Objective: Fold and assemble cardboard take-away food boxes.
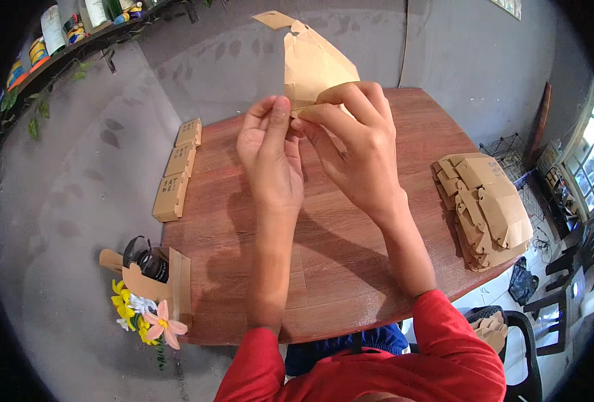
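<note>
Both my hands hold a partly folded brown cardboard box [314, 63] up above the far side of the wooden table [327, 251]. My left hand [274, 145] grips its lower left corner between thumb and fingers. The fingertips of my right hand [357, 130] pinch the same lower corner, close beside the left thumb. One narrow flap of the cardboard sticks out at the upper left. The fingers hide part of the lower edge.
Folded small boxes [170, 196] bearing print line the table's left edge. A stack of flat cardboard blanks [493, 206] lies at the right edge. An open carton [180, 281] and artificial flowers [164, 324] stand at the near left. A black chair [526, 346] holds more cardboard pieces [492, 331].
</note>
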The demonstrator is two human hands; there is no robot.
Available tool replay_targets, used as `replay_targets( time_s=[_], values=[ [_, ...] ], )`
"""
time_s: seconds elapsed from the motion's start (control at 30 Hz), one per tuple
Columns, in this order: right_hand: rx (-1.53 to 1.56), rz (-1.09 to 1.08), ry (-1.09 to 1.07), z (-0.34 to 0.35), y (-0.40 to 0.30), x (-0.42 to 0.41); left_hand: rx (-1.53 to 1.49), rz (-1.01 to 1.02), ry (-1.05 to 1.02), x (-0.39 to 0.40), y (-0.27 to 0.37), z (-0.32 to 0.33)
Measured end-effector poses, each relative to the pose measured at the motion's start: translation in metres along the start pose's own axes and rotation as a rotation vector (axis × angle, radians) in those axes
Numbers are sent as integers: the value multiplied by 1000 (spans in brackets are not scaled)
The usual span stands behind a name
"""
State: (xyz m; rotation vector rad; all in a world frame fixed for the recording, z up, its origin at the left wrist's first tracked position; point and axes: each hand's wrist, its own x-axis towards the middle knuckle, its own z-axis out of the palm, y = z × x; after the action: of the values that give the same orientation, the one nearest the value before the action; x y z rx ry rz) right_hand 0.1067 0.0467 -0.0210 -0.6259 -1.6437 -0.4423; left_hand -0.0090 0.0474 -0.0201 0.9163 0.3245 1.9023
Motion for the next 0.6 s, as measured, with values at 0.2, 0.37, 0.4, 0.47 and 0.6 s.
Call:
replay_targets(
  time_s=[0.2,0.37,0.4,0.47,0.6],
  values=[
    [-5,-180,87,-2,3,5,5,-413,-364,10,25,-21],
    [40,-216,94,5,3,3,33,-221,-286,12,9,-30],
    [87,-123,98,6,3,3,23,-177,-267,12,8,-24],
    [206,36,100,4,1,3,18,-113,-251,4,6,-10],
    [382,255,97,2,-1,4,84,121,-287,-4,3,-4]
  ],
)
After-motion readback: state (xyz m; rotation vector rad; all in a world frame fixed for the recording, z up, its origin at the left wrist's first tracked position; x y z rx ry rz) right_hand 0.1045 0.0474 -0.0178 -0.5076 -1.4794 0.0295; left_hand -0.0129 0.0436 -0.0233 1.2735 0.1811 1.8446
